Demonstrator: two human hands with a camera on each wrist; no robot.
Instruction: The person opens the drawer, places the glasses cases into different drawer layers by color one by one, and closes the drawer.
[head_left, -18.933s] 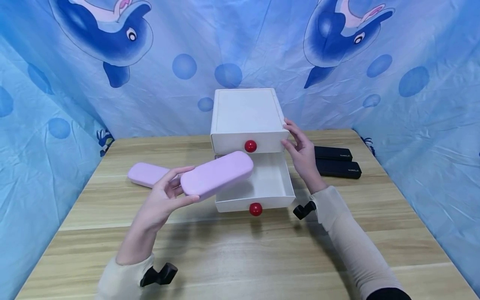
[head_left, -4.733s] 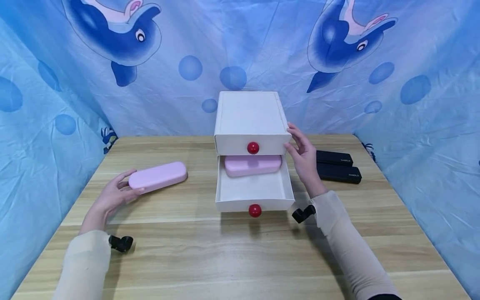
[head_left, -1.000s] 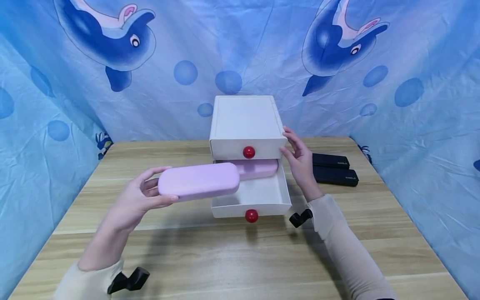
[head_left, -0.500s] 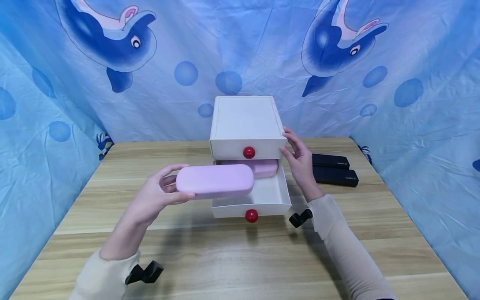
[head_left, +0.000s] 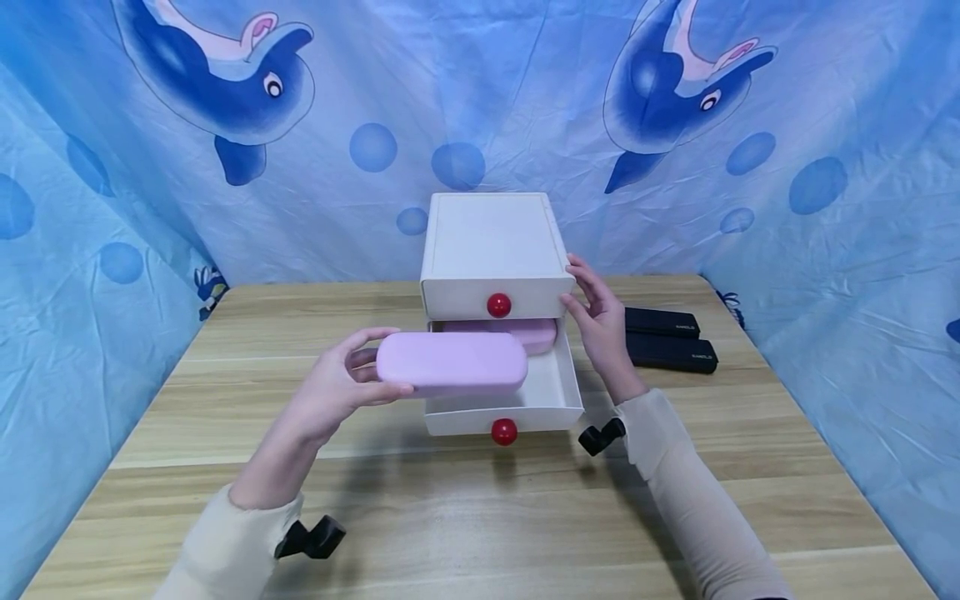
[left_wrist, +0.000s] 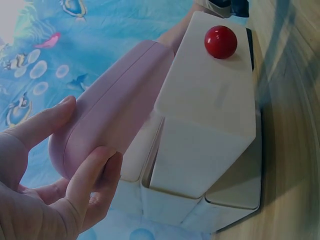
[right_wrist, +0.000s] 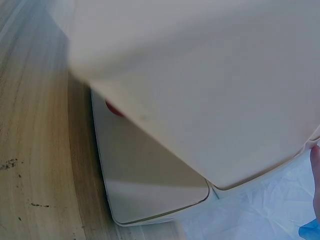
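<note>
Lilac case (head_left: 452,363), elongated, rounded ends, seam along the side: held level over the left and middle of a pulled-out drawer (head_left: 555,392); its left end projects past the drawer's left wall, its right end stops short of the right wall.

Left hand (head_left: 348,375): grasping that case by its left end, thumb on the near side, fingers on the far side.

Right hand (head_left: 600,325): relaxed fingers against the right side of the white cabinet (head_left: 495,237), thumb at the front edge.

Drawer: white, low walls, red knob (head_left: 504,432) in front; set between shut fronts above and below. Second lilac case (head_left: 538,333) lies at the back; bare floor shows ahead of it. Gap between held case and drawer rim: cannot be told.

Rear black case (head_left: 662,322) and front black case (head_left: 671,352): on the wooden table (head_left: 480,517), beyond the right wrist. Pale lettering on each, right end; too small to read surely.
</note>
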